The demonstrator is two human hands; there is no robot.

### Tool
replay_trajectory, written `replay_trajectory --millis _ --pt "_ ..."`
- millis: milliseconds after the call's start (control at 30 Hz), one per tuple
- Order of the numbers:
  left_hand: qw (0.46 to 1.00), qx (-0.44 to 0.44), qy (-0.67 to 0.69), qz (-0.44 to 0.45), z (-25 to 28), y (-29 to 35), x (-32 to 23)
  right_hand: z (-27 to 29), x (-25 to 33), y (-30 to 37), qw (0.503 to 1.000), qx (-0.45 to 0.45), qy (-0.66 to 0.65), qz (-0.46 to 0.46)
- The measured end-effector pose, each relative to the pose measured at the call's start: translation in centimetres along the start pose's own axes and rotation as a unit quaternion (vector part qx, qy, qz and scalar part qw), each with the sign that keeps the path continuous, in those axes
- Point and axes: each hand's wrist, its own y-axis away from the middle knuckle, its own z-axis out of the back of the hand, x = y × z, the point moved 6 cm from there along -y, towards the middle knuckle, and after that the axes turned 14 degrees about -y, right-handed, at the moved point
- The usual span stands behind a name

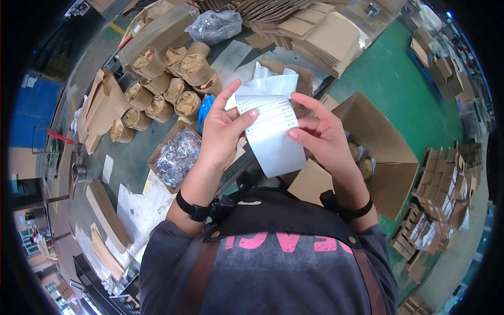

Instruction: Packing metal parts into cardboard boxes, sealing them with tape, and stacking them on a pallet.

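Between my two hands I hold up a strip of printed white labels, folded over at its far end and plain along its near part. My left hand pinches the strip's left edge, thumb on top and index finger stretched out. On the opposite edge, my right hand grips it between thumb and fingers. A blue tape dispenser stands just left of my left hand. Beyond the strip is a small open carton, partly hidden by the labels.
Several brown paper-wrapped rolls cluster on the table at left. Near my left forearm sits a box with a bag of small metal parts. A large open carton stands by my right arm. Flat cardboard stacks lie at the back.
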Motion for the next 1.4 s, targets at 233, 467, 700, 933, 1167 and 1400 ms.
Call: replay_trajectory --millis 233,467,700,933,1167,1400 --pt "0.978 0.18 -0.043 0.099 -3.2 1.3 2.0 0.9 0.8 1.3 0.996 -0.017 0.079 0.038" --pt "0.957 0.191 -0.216 0.029 -4.3 1.8 0.5 1.5 1.1 4.2 0.968 -0.028 0.204 0.147" --pt "0.93 0.276 -0.241 0.024 -5.5 4.1 3.0 3.7 -2.2 7.2 0.981 -0.133 0.137 0.023" --pt "0.939 0.259 -0.224 0.034 -7.6 3.9 5.2 5.1 -2.0 9.5 0.963 -0.205 0.137 0.105" --pt "0.986 0.028 -0.132 0.097 -3.7 3.6 7.4 17.5 -0.4 8.4 0.959 -0.27 0.08 -0.024" --pt "0.978 -0.07 -0.149 0.127 -2.8 5.8 7.9 33.3 -12.7 3.3 0.798 -0.225 0.557 -0.047"
